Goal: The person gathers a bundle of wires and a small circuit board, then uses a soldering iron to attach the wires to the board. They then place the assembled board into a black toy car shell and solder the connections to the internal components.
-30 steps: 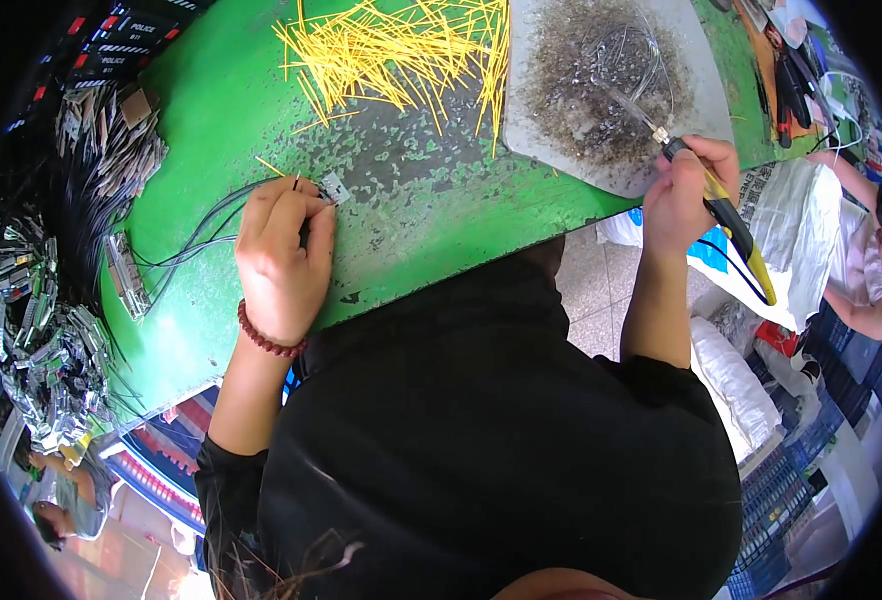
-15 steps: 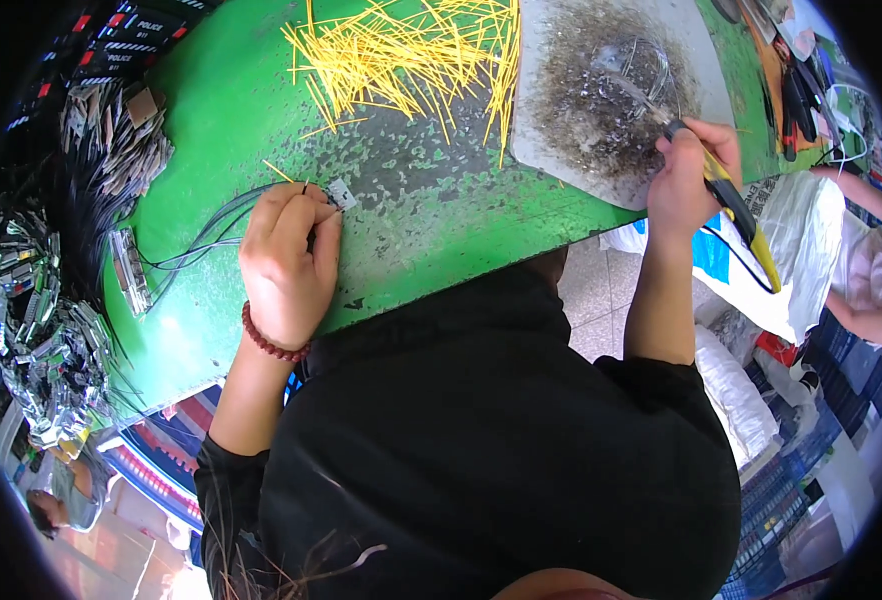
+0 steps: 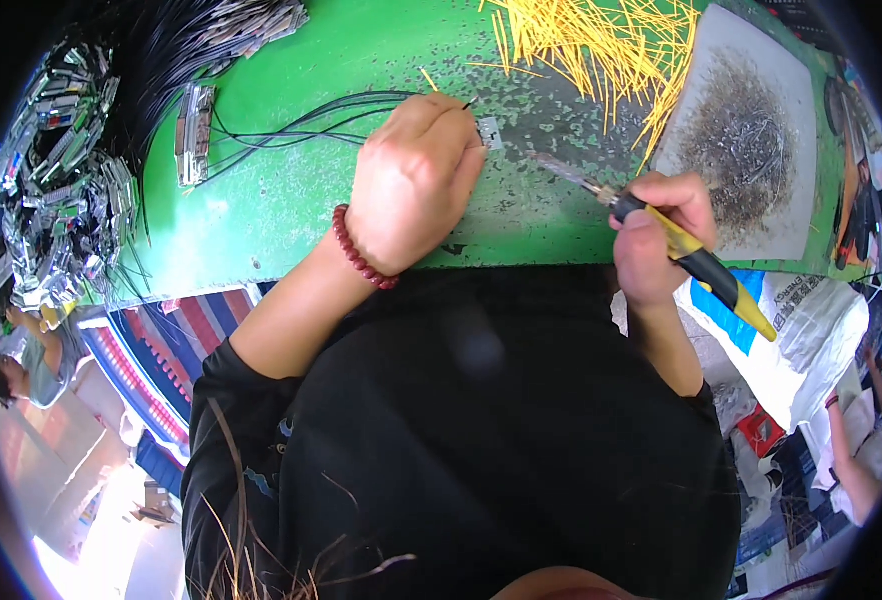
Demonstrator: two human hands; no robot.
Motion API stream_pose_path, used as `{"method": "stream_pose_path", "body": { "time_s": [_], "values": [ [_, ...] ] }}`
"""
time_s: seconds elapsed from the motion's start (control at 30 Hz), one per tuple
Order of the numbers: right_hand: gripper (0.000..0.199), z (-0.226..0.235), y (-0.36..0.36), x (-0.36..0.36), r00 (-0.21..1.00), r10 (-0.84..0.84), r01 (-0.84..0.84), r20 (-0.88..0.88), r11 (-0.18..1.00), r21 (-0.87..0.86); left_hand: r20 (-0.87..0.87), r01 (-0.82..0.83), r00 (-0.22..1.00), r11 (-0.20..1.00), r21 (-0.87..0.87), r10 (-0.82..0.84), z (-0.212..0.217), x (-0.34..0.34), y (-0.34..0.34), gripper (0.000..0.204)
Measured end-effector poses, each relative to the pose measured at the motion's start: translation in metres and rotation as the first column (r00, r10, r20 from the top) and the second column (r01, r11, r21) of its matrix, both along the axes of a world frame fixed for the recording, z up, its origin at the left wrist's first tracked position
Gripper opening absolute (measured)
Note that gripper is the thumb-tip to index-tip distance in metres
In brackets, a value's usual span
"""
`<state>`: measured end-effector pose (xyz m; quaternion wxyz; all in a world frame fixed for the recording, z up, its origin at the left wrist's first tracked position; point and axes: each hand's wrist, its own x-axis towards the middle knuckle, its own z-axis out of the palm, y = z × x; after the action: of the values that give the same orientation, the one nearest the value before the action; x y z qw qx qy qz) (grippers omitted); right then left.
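Note:
My left hand (image 3: 413,168), with a red bead bracelet at its wrist, is closed on black wires (image 3: 306,127) against the green tabletop. A dark wire end pokes out past its fingertips. Right beside those fingertips lies a small silvery plate (image 3: 490,133); whether they touch it is hidden. The wires run left to a metal-cased stack of small parts (image 3: 194,135). My right hand (image 3: 657,232) grips a yellow and black soldering iron (image 3: 709,268). Its tip points left toward the small plate, apart from it and above the table.
Yellow solder-like sticks (image 3: 601,50) lie scattered at the back. A grey, soot-stained board (image 3: 681,140) with wire on it sits to the right. Silvery metal parts (image 3: 71,190) and black wires pile up at the left. Other people are at both sides.
My right hand has brought the soldering iron off the stained board, leftward toward my left hand. The view has shifted, so the table's things appear further right. My left hand keeps its hold.

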<state>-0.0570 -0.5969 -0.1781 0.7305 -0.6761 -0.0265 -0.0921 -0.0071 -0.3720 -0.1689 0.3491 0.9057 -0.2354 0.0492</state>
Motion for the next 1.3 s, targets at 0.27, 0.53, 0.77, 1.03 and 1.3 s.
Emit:
{"method": "stream_pose_path", "body": {
  "time_s": [0.27, 0.53, 0.77, 1.03, 1.3],
  "values": [
    [0.017, -0.005, 0.013, 0.008, 0.998, 0.058, -0.058, -0.010, 0.993, -0.101, 0.038, -0.042, 0.998, 0.999, -0.004, 0.042, 0.000, 0.000, -0.001, 0.009],
    [0.016, -0.006, 0.010, 0.009, 0.995, 0.101, -0.099, -0.002, 0.975, -0.200, 0.000, -0.016, 1.000, 1.000, 0.002, 0.016, 0.002, 0.002, 0.001, 0.011],
    [0.020, -0.007, 0.012, 0.009, 0.997, 0.078, -0.079, -0.011, 0.983, -0.163, 0.002, -0.022, 1.000, 1.000, -0.011, 0.022, 0.002, 0.002, 0.001, 0.011],
    [0.021, -0.009, 0.011, 0.009, 0.997, 0.080, -0.079, 0.001, 0.989, -0.128, -0.019, -0.008, 1.000, 1.000, 0.000, 0.008, 0.004, 0.003, 0.002, 0.010],
    [0.023, -0.010, 0.010, 0.008, 0.997, 0.076, -0.075, 0.009, 0.991, -0.109, -0.003, -0.015, 1.000, 1.000, -0.005, 0.015, 0.002, 0.003, 0.001, 0.010]
  ]
}}
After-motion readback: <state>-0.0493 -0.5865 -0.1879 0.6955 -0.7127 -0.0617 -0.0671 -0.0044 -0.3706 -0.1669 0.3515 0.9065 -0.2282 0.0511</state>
